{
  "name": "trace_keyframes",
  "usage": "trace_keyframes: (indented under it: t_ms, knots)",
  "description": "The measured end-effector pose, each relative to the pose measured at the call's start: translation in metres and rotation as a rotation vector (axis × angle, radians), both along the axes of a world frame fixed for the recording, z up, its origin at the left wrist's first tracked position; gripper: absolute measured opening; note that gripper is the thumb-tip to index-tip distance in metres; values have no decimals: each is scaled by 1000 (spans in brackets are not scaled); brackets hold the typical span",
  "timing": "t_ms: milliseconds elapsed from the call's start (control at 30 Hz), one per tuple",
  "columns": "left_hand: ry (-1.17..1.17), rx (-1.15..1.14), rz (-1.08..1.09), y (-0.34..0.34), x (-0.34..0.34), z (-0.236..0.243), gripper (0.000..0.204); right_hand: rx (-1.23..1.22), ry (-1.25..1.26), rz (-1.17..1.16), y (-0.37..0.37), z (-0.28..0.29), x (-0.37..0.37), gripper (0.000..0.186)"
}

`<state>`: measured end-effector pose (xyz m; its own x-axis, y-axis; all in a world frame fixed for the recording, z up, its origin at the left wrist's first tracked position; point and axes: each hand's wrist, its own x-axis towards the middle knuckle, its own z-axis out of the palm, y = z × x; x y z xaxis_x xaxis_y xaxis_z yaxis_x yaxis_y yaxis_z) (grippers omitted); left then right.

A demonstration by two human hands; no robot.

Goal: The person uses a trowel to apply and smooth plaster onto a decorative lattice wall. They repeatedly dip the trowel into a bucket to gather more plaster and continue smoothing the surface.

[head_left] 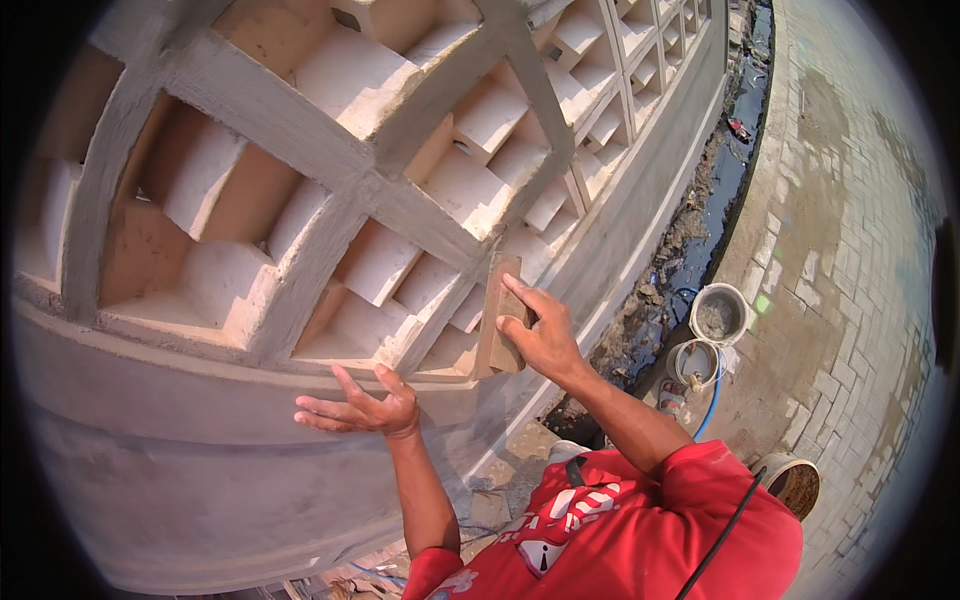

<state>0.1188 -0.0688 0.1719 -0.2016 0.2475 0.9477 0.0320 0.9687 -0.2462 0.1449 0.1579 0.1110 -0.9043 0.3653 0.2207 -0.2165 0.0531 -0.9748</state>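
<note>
My right hand [547, 335] grips a brown, flat, rectangular wooden float [491, 315], with the thumb and fingers round its back. The float stands on edge against a grey plastered rib of the openwork block wall [345, 185], just above the wall's lower ledge. To its left, my left hand [372, 408] is open with fingers spread, nothing in it. Its fingertips are at the ledge [240, 372]; whether they touch it I cannot tell. Pale hollow blocks [375, 260] form stepped openings between the ribs.
A drainage ditch [725, 190] with dark water and rubble runs along the wall's foot. Right of it lies a paved path [845, 310]. Buckets [718, 313] with grey contents, a blue hose [713, 405] and another bucket [797, 487] stand beside me.
</note>
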Motion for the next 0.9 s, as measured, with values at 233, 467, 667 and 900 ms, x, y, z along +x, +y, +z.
trace_keyframes:
  t_ms: [233, 467, 667, 900]
  knots:
    - [-3, 2, -59, 3, -1, 1, 51, -181, 4, -151, 57, 12, -66, 58]
    - [13, -11, -62, -1, -1, -1, 50, -163, 5, 49, -19, 3, -7, 55]
    - [15, -18, -58, -2, 0, -1, 50, -248, 1, -172, 71, 9, -59, 59]
    - [16, -18, -59, 0, -2, -3, 49, -124, 42, -91, -14, -7, -33, 58]
